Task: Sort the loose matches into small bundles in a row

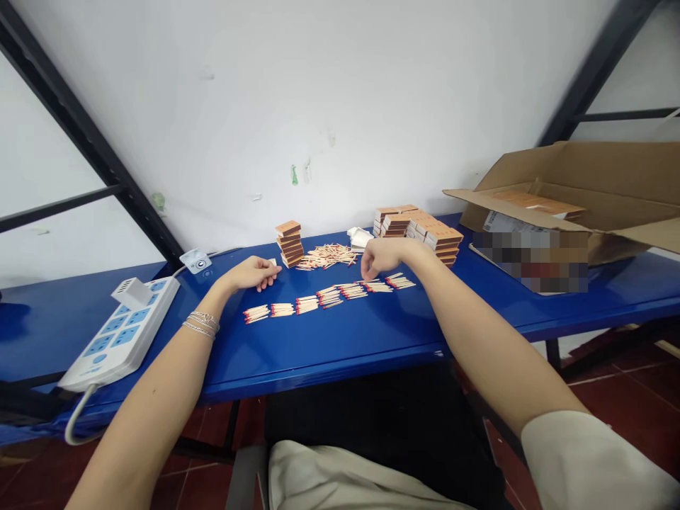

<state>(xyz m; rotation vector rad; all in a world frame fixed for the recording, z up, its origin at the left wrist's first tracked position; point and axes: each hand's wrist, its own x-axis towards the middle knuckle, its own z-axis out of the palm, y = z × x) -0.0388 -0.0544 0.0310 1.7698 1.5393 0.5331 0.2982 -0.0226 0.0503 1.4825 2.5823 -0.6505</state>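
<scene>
My left hand (253, 273) rests low over the table, fingers closed on a small white piece (273, 261) that is mostly hidden. Just right of it stands a stack of matchboxes (290, 244). My right hand (383, 256) points down with fingers bent together above the row of matches; whatever is between its fingertips is hidden. Matches lie in several small bundles (307, 304) in a row across the table, most red heads facing left. Behind them is a loose heap of matches (332, 256).
More matchboxes (425, 228) are stacked at the back right, beside a white crumpled-looking item (360, 239). An open cardboard box (605, 177) stands at the right. On the left lies a white power strip (125, 333) with a plugged-in adapter. All stand on a blue table (340, 347) against a wall.
</scene>
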